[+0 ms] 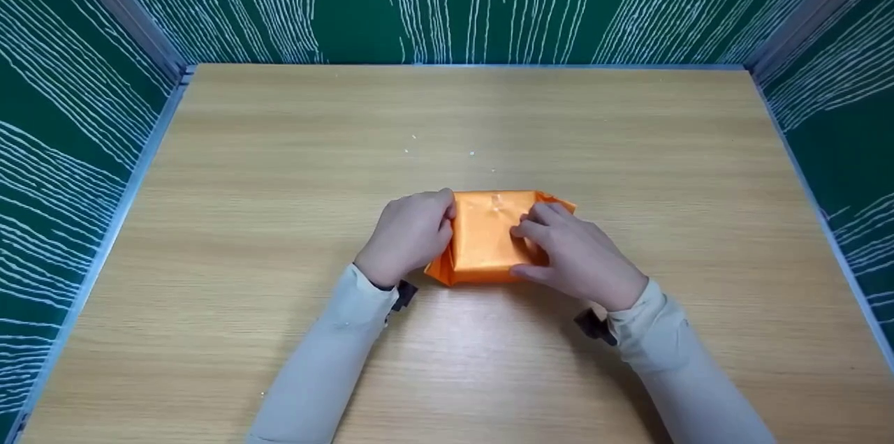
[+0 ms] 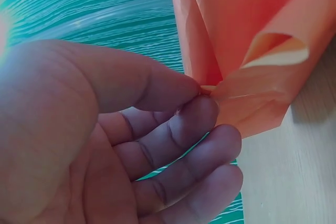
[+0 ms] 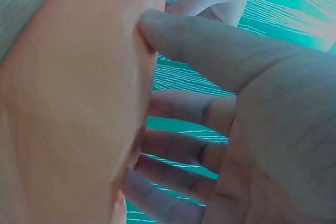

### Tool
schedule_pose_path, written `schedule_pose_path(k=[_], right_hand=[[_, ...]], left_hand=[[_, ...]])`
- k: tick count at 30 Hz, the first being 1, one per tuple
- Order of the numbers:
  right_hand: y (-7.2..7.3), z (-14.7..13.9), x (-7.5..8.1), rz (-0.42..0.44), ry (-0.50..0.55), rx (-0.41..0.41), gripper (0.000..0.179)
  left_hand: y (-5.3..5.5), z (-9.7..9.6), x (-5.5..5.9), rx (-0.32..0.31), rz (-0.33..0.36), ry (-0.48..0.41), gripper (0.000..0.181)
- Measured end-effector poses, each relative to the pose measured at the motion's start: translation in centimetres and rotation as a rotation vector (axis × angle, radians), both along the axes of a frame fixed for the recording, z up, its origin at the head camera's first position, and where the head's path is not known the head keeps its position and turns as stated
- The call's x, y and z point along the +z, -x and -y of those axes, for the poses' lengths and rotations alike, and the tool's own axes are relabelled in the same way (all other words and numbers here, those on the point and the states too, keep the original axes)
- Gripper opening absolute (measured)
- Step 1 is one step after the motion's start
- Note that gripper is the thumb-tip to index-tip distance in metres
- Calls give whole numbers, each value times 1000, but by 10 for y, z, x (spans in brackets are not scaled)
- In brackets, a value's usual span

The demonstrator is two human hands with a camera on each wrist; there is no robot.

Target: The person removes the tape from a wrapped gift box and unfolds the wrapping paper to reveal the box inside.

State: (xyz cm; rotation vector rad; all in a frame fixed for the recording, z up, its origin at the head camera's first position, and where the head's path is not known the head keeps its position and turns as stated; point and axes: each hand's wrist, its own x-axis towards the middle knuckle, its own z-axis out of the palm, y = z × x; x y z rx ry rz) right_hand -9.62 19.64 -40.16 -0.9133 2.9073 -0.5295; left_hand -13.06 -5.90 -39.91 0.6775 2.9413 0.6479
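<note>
An orange paper-wrapped package lies on the table, its top smooth and its left and right ends loosely folded. At the left end, my left hand pinches a paper fold between thumb and fingertips. The left wrist view shows this end flap with a curled edge of paper above it. My right hand holds the package near its right end, fingers bent onto the top and thumb against the near edge. What is inside the wrapping is hidden.
The wooden table bears a few tiny white specks beyond the package. Green panels with white streaks stand along the back and both sides, with blue edging at the tabletop.
</note>
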Motion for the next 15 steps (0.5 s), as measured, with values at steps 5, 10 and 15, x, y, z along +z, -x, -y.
schedule_pose_path(k=[5, 10, 15], right_hand=[[0, 0, 0, -3, -5, 0, 48], [0, 1, 0, -1, -7, -3, 48], [0, 1, -1, -9, -4, 0, 47]], left_hand=[[2, 4, 4, 13, 27, 14, 12], [5, 10, 5, 33, 65, 23, 12], [5, 14, 6, 48, 81, 19, 11]])
